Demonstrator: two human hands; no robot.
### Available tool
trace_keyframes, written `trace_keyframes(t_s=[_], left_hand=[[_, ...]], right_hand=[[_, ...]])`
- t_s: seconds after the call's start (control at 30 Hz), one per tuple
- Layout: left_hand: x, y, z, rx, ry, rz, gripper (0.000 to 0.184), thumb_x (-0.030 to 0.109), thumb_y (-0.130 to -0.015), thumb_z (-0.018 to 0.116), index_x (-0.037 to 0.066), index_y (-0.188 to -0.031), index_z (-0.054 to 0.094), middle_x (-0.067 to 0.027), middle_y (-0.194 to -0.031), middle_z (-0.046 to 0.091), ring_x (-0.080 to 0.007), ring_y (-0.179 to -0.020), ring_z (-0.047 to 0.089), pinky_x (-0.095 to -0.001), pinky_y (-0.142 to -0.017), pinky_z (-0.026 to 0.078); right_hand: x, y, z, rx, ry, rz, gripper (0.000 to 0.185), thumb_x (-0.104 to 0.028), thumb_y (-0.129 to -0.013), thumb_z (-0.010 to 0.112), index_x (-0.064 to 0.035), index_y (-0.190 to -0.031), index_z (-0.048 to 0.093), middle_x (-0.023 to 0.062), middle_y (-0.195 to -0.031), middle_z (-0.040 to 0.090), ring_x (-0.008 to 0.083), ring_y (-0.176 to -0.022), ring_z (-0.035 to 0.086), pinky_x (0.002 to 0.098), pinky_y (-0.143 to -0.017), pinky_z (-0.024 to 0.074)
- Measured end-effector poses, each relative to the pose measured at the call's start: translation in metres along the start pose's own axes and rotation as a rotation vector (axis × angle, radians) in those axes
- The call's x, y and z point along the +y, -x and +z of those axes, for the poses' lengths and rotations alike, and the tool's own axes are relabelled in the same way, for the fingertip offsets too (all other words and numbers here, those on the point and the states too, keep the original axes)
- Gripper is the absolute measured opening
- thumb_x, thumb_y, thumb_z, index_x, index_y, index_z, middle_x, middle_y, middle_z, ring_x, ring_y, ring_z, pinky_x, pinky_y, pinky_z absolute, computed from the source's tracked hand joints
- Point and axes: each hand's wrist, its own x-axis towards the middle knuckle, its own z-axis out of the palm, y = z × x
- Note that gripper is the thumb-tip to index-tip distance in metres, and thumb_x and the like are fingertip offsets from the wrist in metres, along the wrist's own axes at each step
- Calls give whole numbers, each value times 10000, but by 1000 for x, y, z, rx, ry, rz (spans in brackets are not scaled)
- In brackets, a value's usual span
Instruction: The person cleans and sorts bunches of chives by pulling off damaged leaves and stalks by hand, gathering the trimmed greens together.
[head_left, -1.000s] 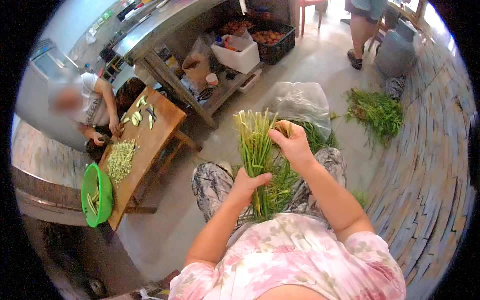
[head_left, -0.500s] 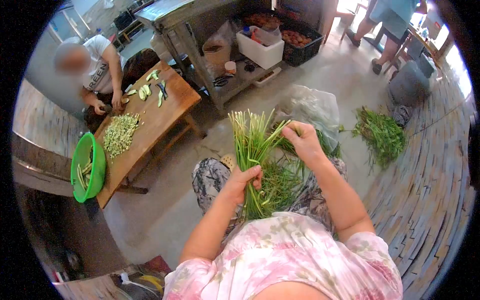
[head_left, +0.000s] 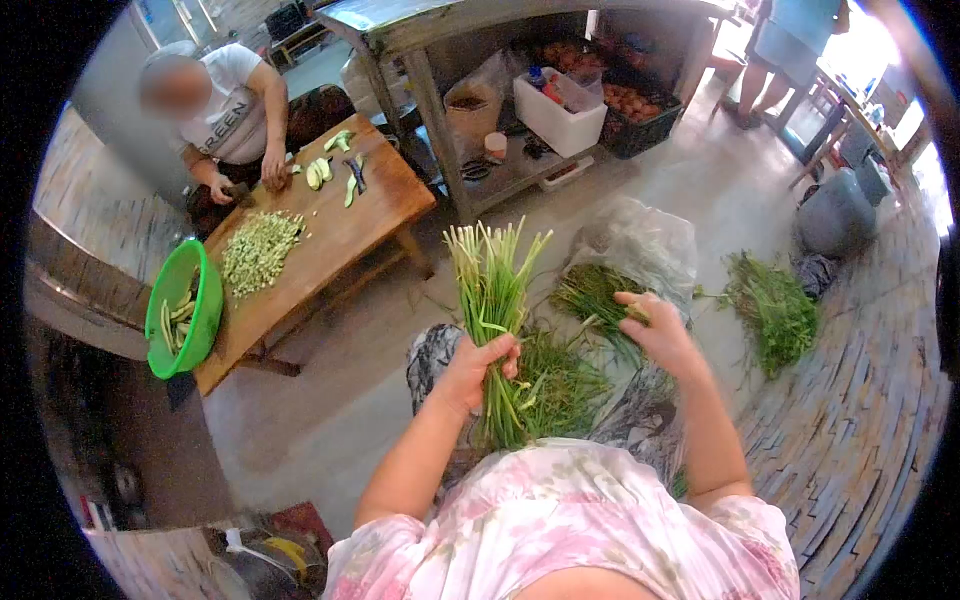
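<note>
My left hand [head_left: 486,368] is wrapped round a bundle of long green stalks [head_left: 492,270], held upright with pale cut ends at the top. Apart from the bundle, to its right, my right hand [head_left: 652,328] has its fingers drawn together; whatever may be between them is too small to make out. Beyond that hand, more green stalks [head_left: 595,296] lie at the mouth of a clear plastic bag [head_left: 640,240]. Loose thin greens [head_left: 562,385] are heaped low between my knees, partly behind the bundle.
At the left a person [head_left: 235,110] works at a wooden table [head_left: 330,250] with chopped vegetables and a green basket [head_left: 205,310]. A metal shelf [head_left: 520,185] stands ahead. Leafy greens [head_left: 770,310] and a gas cylinder [head_left: 838,215] are at the right; another person stands behind.
My right hand has moved away from the top of the bundle, to the right and down. My left hand still holds the bundle. The view has turned a little left.
</note>
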Motion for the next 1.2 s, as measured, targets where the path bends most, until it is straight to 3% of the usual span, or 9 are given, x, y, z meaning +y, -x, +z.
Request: trace_keyframes(t_s=[0.1, 0.2, 0.27, 0.33, 0.53, 0.77, 0.87, 1.03, 1.2], left_hand=[[-1, -5, 7, 8, -154, 1, 257, 149, -754, 697, 49, -927, 534, -37, -743, 561, -125, -558, 509, -250, -510, 425], [-5, -7, 26, 68, -358, 69, 271, 142, -748, 701, 48, -936, 530, -36, -756, 563, -125, -570, 508, -252, -521, 424], [-9, -7, 35, 97, -479, 123, 280, 142, -752, 697, 46, -944, 518, -36, -776, 561, -125, -596, 513, -257, -528, 424], [-15, -11, 34, 79, -359, 114, 287, 148, -755, 696, 45, -953, 515, -40, -775, 562, -127, -598, 516, -257, -526, 427], [-24, -14, 22, 73, 232, -5, 283, 170, -753, 692, 59, -944, 516, -49, -745, 566, -142, -607, 531, -272, -532, 433], [-30, -24, 34, 238, -315, 266, 262, 149, -767, 684, 53, -952, 525, -29, -771, 572, -129, -607, 526, -254, -537, 437], [-36, -28, 27, 258, -283, 298, 265, 166, -768, 687, 58, -949, 528, -26, -753, 568, -133, -598, 524, -250, -541, 431], [-39, -35, 17, 195, 172, 86, 265, 271, -799, 651, 67, -934, 548, -42, -759, 581, -152, -616, 544, -290, -573, 468], [-39, -39, 29, 110, 276, 10, 251, 292, -838, 597, 72, -954, 565, -60, -800, 609, -183, -702, 591, -317, -639, 502]], right_hand=[[2, -16, 28, 159, -202, -262, 354, -133, -807, 609, -18, -1138, 561, 54, -780, 590, 148, -712, 548, 284, -645, 441], [-44, -20, 30, 117, -607, -85, 276, -182, -825, 603, 3, -1029, 597, 39, -775, 605, 135, -728, 541, 291, -683, 442], [-54, -28, 39, 128, -778, -72, 191, -182, -834, 599, -31, -951, 602, -26, -671, 507, 66, -562, 409, 226, -512, 318], [-66, -31, 44, 168, -881, -87, 130, -186, -854, 580, -58, -834, 574, -63, -581, 413, 36, -467, 321, 209, -421, 253], [-53, -28, 49, 15, -1130, -26, 128, -185, -876, 552, -60, -898, 565, -50, -607, 426, 36, -475, 314, 197, -420, 239], [-60, -28, 42, 73, -883, -19, 91, -166, -861, 560, -77, -863, 541, -55, -634, 434, 44, -501, 366, 208, -440, 292], [-56, -32, 43, 77, -881, -8, 92, -163, -872, 533, -71, -877, 539, -52, -611, 409, 45, -495, 361, 207, -435, 284], [-54, -27, 39, -91, -1058, 37, 90, -144, -882, 494, -70, -915, 534, -50, -595, 399, 47, -487, 357, 202, -435, 289], [-57, -21, 37, -101, -888, -59, 81, -129, -882, 477, -76, -917, 528, -48, -606, 405, 41, -505, 365, 200, -444, 296]])
